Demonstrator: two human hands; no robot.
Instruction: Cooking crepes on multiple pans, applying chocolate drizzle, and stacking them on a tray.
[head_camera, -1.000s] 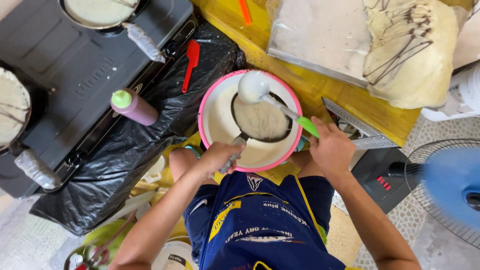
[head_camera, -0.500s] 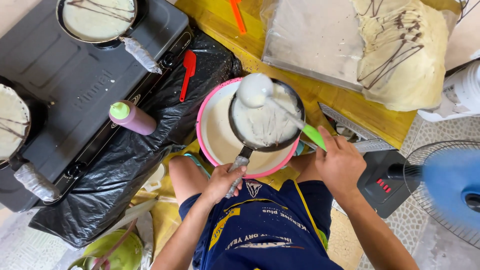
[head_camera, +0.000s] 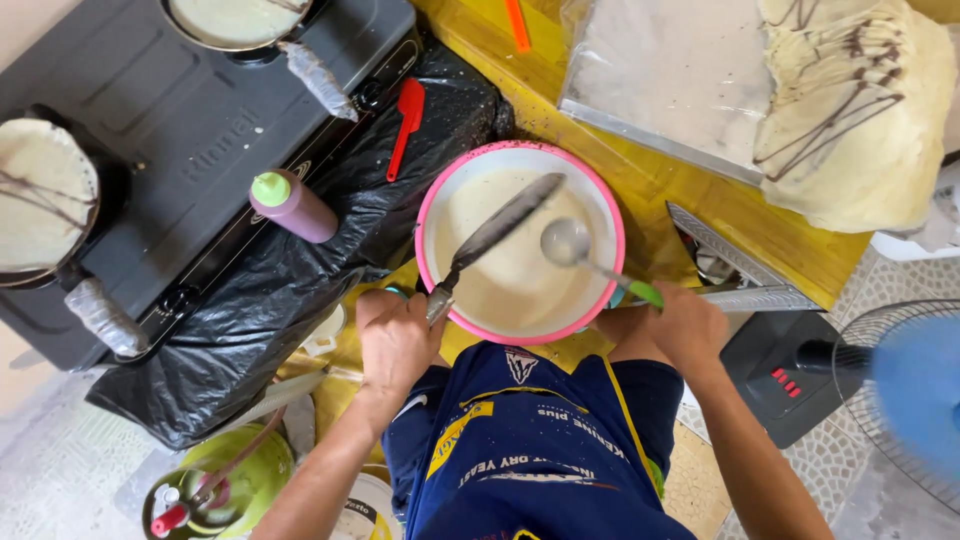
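A pink-rimmed bowl (head_camera: 421, 250) of pale batter (head_camera: 510, 295) sits in front of my knees. My left hand (head_camera: 395, 340) grips the handle of a small dark pan (head_camera: 505, 222), which is tilted steeply on edge over the bowl. My right hand (head_camera: 680, 325) holds the green handle of a metal ladle (head_camera: 567, 242), whose cup hangs just over the batter, right of the pan.
A black two-burner stove (head_camera: 200, 120) on the left carries two pans with crepes (head_camera: 40, 200) (head_camera: 235, 18). A purple squeeze bottle (head_camera: 295, 205) and red spatula (head_camera: 405, 125) lie by it. Drizzled crepes (head_camera: 860, 110) are stacked top right; a blue fan (head_camera: 910, 400) spins at right.
The pan, held flat with batter in it over the bowl, has tipped onto its edge. The ladle has dropped from above the pan down toward the batter.
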